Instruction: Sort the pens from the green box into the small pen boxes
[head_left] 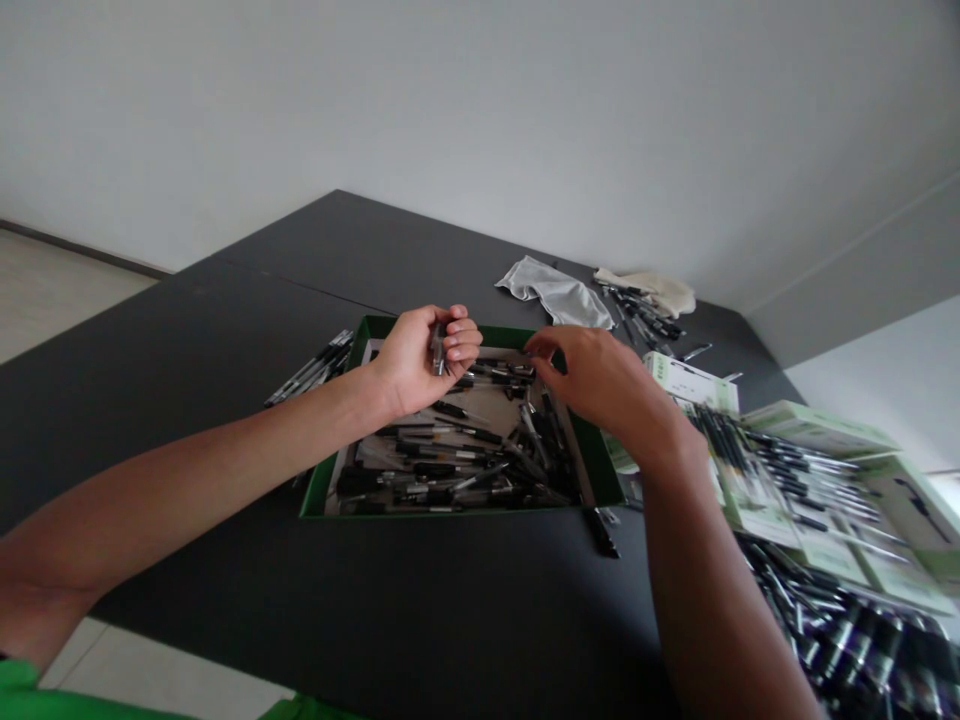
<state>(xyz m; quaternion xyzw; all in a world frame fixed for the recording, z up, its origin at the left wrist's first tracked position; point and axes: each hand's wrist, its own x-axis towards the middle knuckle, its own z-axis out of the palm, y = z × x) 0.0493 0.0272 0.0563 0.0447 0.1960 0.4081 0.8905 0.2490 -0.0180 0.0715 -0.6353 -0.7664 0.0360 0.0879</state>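
A green-rimmed box [592, 460] stands on the table, with many loose clear-barrelled pens [442, 455] with black parts lying at mixed angles inside. Above its far side, my left hand [431, 355] is closed around pens [438, 350], whose clear ends show at the palm; how many is hidden. My right hand [592, 370] reaches over the far right corner of the box, its fingers curled and the fingertips close to the thumb. Whatever lies between those fingertips is too small to make out.
The dark table [225, 350] meets a pale wall. Left of the box lies a bundle of pens [319, 365]. A grey cloth [555, 292] and a cream cloth [652, 290] lie behind. Cartons [817, 425] and heaps of pens [862, 640] crowd the right side.
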